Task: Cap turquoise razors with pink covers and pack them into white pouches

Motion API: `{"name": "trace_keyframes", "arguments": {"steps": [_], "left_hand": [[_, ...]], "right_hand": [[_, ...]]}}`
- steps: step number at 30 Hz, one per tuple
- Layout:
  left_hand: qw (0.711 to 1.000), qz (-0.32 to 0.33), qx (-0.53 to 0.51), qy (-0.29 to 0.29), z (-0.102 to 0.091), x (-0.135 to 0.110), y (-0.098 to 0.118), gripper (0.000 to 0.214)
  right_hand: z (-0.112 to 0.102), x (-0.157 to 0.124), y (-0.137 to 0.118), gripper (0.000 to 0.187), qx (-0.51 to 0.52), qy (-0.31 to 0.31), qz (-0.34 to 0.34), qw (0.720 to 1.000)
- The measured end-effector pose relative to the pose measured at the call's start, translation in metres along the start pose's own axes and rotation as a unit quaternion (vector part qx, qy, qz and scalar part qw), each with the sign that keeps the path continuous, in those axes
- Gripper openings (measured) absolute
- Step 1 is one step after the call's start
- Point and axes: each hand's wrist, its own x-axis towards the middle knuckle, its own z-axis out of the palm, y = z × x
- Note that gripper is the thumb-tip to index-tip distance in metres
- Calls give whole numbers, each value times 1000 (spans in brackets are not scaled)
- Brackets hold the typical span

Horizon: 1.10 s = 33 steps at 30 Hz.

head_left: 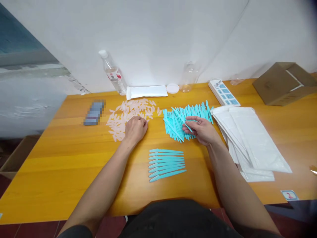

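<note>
Turquoise sticks (pixel 167 164) are lying side by side in a row at the clock's centre, 12 pointing toward the wall (pixel 148 39), on a yellow-brown table (pixel 61 158). Left to right: a pixelated flat object (pixel 94 113) is lying at 10 o'clock. A labelled clear bottle (pixel 115 76) is standing at 11, with pale pink pieces (pixel 132 107) spreading nearer the row. The left hand (pixel 136 129) is resting at their edge, its fingers curling; one cannot tell whether it is gripping anything. A white packet (pixel 147 92) is lying between 11 and 12. A turquoise heap (pixel 173 125) is lying at 1; at its right part the right hand (pixel 201 129) is pinching one turquoise stick (pixel 182 119) between thumb and fingers. White bags (pixel 255 142) are overlapping between 2 and 3, and a cardboard box (pixel 272 84) is standing at 2.
</note>
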Motion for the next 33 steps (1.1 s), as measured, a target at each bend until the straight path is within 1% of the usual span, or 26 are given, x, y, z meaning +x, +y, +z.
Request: {"name": "trace_keyframes", "arguments": {"steps": [4,9,12,18,22,25,29,33], "left_hand": [[1000,5,1,-8,-1,0,3,31],[999,11,35,-20,-1,1,2,32],[999,19,36,-23,0,-2,3,31],[997,65,31,-41,2,-9,5,33],[996,71,26,-42,3,-12,3,35],[997,71,-2,-37,4,-17,-1,36],[996,65,-50,-37,4,-29,-6,37],[994,57,-69,-55,3,-38,-4,36]], "right_hand": [[3,1,4,50,-14,-27,-26,999],[4,2,7,56,-19,-42,-45,998],[5,2,8,56,-38,-56,-56,996],[6,1,11,48,-70,-97,-92,989],[7,0,12,44,-103,-117,-94,983],[7,-1,15,42,-144,-121,-83,979],[5,-1,18,40,-199,-119,-62,971],[4,-1,19,42,-232,-108,-53,965]]}}
